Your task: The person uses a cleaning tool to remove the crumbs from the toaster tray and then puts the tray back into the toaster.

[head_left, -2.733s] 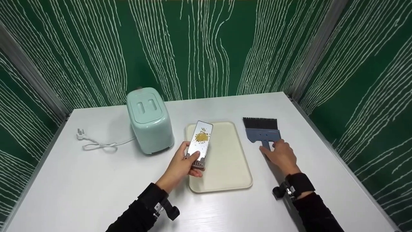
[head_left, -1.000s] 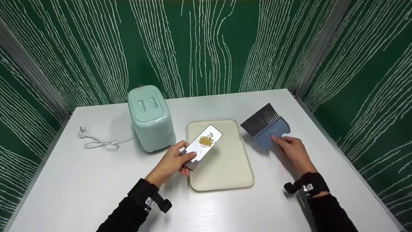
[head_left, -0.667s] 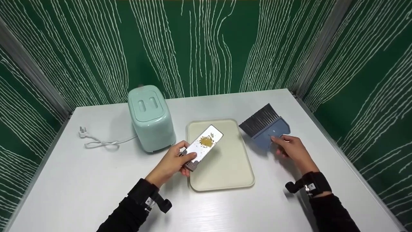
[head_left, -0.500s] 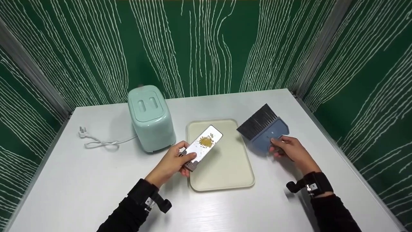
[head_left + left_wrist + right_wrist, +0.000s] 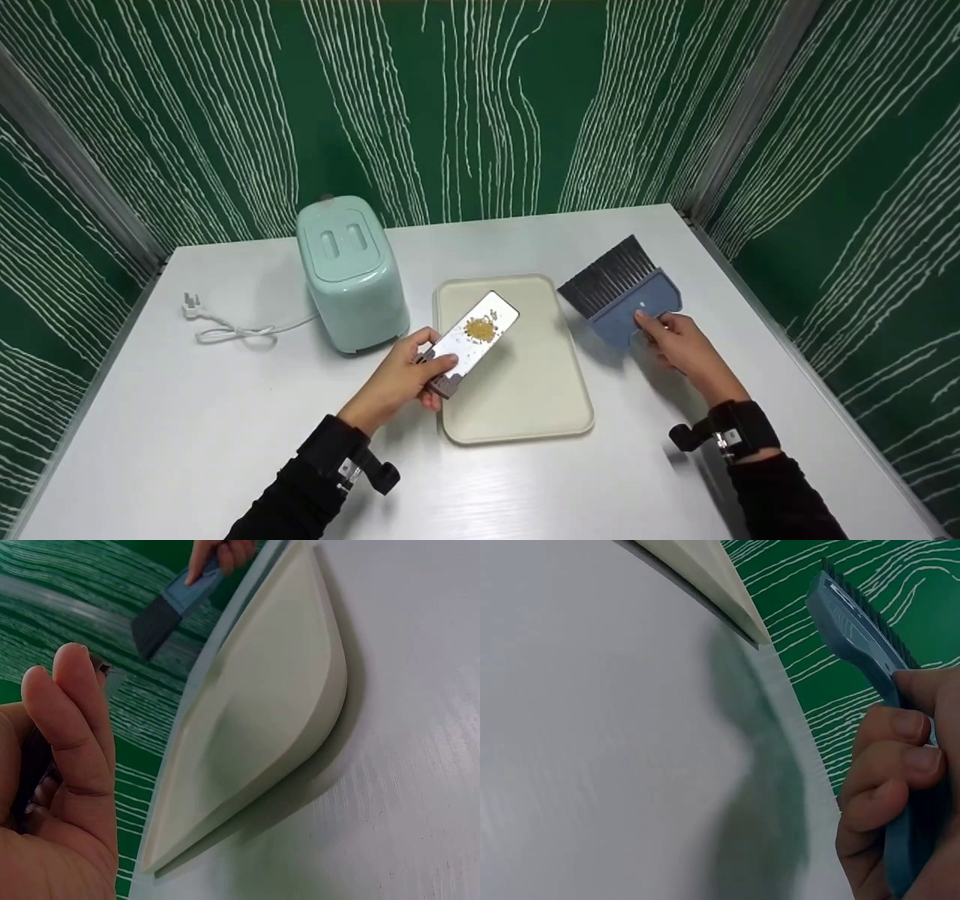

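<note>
My left hand [image 5: 397, 379] pinches the brown end of a narrow, shiny crumb tray [image 5: 457, 351], thumb on top. A small heap of yellow crumbs [image 5: 481, 328] lies near its far end. The crumb tray is held over the left part of a cream serving tray [image 5: 525, 397]. On the right, my right hand [image 5: 686, 349] grips a blue hand brush [image 5: 634, 311] by its handle. Its black bristles [image 5: 607, 276] point up and left, above the table beside the serving tray. In the right wrist view, fingers [image 5: 892, 757] curl round the brush handle [image 5: 901, 855].
A mint-green toaster [image 5: 352, 289] stands at the back left of the white table [image 5: 225, 420], its white cord and plug [image 5: 193, 306] lying further left. Green walls with white lines [image 5: 480, 112] enclose the table's back and sides.
The right hand has lifted the brush off the table and tilted it leftward. The left hand has turned the crumb tray clockwise. In the last half second, the brush has shifted slightly right.
</note>
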Motion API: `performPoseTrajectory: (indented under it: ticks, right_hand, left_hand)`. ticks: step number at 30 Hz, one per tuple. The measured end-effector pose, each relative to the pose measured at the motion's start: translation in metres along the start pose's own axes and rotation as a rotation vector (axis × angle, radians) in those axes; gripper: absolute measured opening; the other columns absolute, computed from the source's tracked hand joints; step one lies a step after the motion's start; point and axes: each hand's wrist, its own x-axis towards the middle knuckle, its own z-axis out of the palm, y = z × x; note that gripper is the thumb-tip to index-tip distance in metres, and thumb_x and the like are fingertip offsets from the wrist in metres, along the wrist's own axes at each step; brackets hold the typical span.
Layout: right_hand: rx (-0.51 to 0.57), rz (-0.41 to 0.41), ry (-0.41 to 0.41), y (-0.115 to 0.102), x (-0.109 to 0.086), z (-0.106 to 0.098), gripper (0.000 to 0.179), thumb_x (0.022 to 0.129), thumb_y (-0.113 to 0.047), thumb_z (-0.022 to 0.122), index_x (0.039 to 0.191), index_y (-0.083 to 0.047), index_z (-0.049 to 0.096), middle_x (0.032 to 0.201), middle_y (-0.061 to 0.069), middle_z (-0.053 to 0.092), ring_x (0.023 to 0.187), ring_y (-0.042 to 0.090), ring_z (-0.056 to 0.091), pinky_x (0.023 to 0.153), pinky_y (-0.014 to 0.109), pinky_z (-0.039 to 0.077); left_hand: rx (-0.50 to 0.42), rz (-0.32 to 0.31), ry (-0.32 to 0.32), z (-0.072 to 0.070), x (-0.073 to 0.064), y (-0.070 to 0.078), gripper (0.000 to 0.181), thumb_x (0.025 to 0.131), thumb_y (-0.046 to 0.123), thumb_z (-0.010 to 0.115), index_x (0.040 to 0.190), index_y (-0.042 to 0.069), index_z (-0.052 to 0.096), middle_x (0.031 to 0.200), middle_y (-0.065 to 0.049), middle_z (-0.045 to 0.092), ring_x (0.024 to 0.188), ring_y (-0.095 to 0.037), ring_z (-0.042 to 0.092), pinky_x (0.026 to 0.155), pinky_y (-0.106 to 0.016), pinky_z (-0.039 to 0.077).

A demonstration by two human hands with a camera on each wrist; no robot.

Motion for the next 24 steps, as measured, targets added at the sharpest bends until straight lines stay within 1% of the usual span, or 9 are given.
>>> performPoseTrajectory:
  ticks: [5,7,10,12,14,18,21,24]
  right_hand:
    - [-0.067,-0.098,0.03,-0.018,-0.007,0.008,0.046,0.109,-0.046,0.062,0.087,-0.006,0.055,0.056,-0.007,0.044,0.047,0.007,0.037,0.046,0.025,0.032]
    - [-0.096,-0.147,0.04,-0.026,-0.01,0.012,0.046,0.109,-0.042,0.064,0.083,-0.006,0.055,0.053,-0.007,0.044,0.045,0.008,0.037,0.045,0.025,0.031]
    - [-0.124,-0.199,0.043,-0.042,-0.017,0.019,0.046,0.108,-0.038,0.065,0.076,-0.009,0.05,0.052,-0.007,0.043,0.045,0.008,0.037,0.045,0.025,0.03]
    - [-0.163,-0.229,0.055,-0.053,-0.022,0.024,0.047,0.108,-0.037,0.067,0.074,-0.011,0.047,0.053,-0.007,0.044,0.046,0.008,0.038,0.046,0.025,0.032]
    - [-0.205,-0.258,0.066,-0.064,-0.029,0.031,0.046,0.107,-0.036,0.068,0.074,-0.01,0.048,0.055,-0.006,0.046,0.048,0.008,0.041,0.048,0.025,0.034]
    - [-0.285,-0.317,0.078,-0.084,-0.041,0.046,0.042,0.106,-0.036,0.069,0.078,-0.008,0.056,0.059,-0.003,0.052,0.052,0.009,0.047,0.051,0.025,0.037]
    - [-0.333,-0.344,0.077,-0.096,-0.046,0.059,0.04,0.105,-0.037,0.07,0.081,-0.007,0.061,0.063,-0.002,0.057,0.056,0.011,0.05,0.053,0.026,0.04]
    - [-0.397,-0.375,0.097,-0.104,-0.047,0.073,0.041,0.104,-0.039,0.071,0.079,-0.009,0.059,0.065,-0.002,0.054,0.059,0.013,0.049,0.054,0.026,0.039]
  left_hand:
    - [-0.011,-0.02,0.014,-0.001,0.0,0.001,0.018,0.106,0.012,0.068,0.115,0.001,0.057,0.073,-0.008,0.073,0.044,-0.009,0.063,0.042,-0.021,0.05]
    - [-0.011,-0.027,0.023,-0.001,0.0,0.002,0.019,0.105,0.012,0.069,0.116,0.0,0.059,0.074,-0.009,0.073,0.044,-0.01,0.063,0.042,-0.022,0.051]
    - [-0.004,-0.03,0.04,-0.002,0.0,0.003,0.02,0.104,0.012,0.07,0.117,0.0,0.061,0.075,-0.009,0.073,0.044,-0.01,0.063,0.042,-0.022,0.051]
    - [0.001,-0.03,0.046,-0.002,-0.001,0.004,0.02,0.104,0.011,0.071,0.117,0.0,0.061,0.075,-0.009,0.073,0.044,-0.01,0.062,0.042,-0.022,0.051]
    - [0.009,-0.027,0.048,-0.002,0.0,0.004,0.02,0.103,0.011,0.071,0.117,0.0,0.06,0.075,-0.009,0.073,0.044,-0.009,0.062,0.042,-0.021,0.051]
    - [0.031,-0.013,0.051,-0.002,0.0,0.004,0.022,0.103,0.012,0.071,0.115,0.0,0.057,0.072,-0.008,0.071,0.044,-0.008,0.062,0.042,-0.021,0.051]
    - [0.053,-0.009,0.059,-0.002,0.0,0.005,0.021,0.104,0.011,0.071,0.113,0.001,0.055,0.072,-0.008,0.071,0.044,-0.008,0.061,0.042,-0.022,0.051]
    - [0.07,-0.007,0.065,-0.001,0.0,0.007,0.02,0.104,0.011,0.07,0.112,0.002,0.055,0.071,-0.008,0.07,0.044,-0.008,0.061,0.042,-0.022,0.051]
